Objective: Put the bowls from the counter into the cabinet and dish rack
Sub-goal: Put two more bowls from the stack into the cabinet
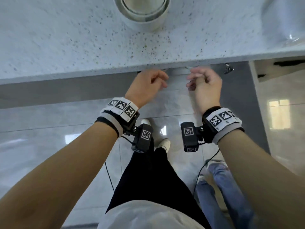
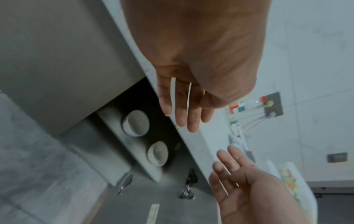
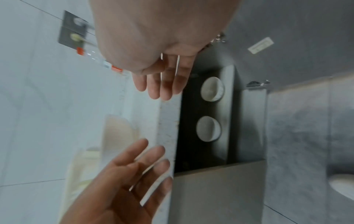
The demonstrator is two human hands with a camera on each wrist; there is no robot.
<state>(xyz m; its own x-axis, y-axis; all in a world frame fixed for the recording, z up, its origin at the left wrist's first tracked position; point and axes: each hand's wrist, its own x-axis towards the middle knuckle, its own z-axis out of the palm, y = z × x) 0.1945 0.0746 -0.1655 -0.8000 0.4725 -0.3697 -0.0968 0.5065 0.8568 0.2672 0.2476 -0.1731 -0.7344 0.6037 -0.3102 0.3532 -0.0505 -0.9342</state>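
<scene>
Two bowls [image 2: 136,123] sit inside the cabinet [image 2: 57,60]; both hands' fingers [image 2: 191,118] loose, grasping nothing

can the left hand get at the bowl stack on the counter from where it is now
Probably yes: the left hand is empty at the counter edge, fingers relaxed, and nothing stands between it and the bowl stack.

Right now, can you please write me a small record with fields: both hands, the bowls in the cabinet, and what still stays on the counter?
left hand: empty, fingers relaxed, in front of the counter edge
right hand: empty, fingers relaxed, beside the left, apart from it
small white round bowls in cabinet: two, farther and nearer, side by side on the shelf
cabinet: open, under the counter
speckled white stone counter: a stack of white bowls stands at the far side
dish rack: not in view
</scene>
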